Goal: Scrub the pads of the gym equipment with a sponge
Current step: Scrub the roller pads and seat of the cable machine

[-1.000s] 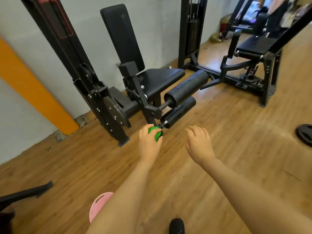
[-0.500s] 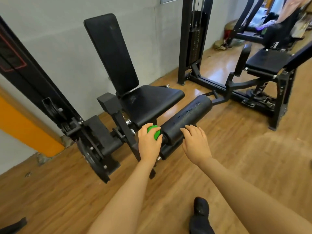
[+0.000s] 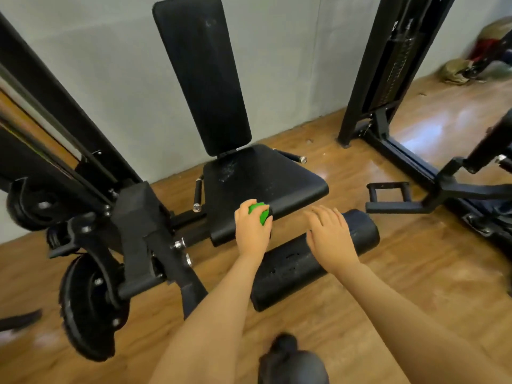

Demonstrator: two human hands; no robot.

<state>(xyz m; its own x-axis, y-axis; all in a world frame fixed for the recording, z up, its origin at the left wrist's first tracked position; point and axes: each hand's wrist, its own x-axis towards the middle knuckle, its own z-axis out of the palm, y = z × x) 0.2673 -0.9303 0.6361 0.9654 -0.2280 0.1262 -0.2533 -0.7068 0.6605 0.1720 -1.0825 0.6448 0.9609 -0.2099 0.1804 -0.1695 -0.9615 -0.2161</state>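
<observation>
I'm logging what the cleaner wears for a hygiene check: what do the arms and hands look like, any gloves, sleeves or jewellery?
Both forearms are bare up to the frame edge: no sleeves show. The left hand and right hand wear no gloves, and no rings, watch or wristbands are visible. Nothing is marked on them.

We see a wooden floor [image 3: 415, 286] under a grey wall [image 3: 291, 65]. At the left stands a black weight plate [image 3: 86, 309] on a machine frame. At the right there is a black weight stack tower [image 3: 388, 67] with a foot bar [image 3: 388, 189] near it. A dark shoe [image 3: 291, 361] is at the bottom edge. Blurred bags [image 3: 457, 70] lie in the far right corner.
</observation>
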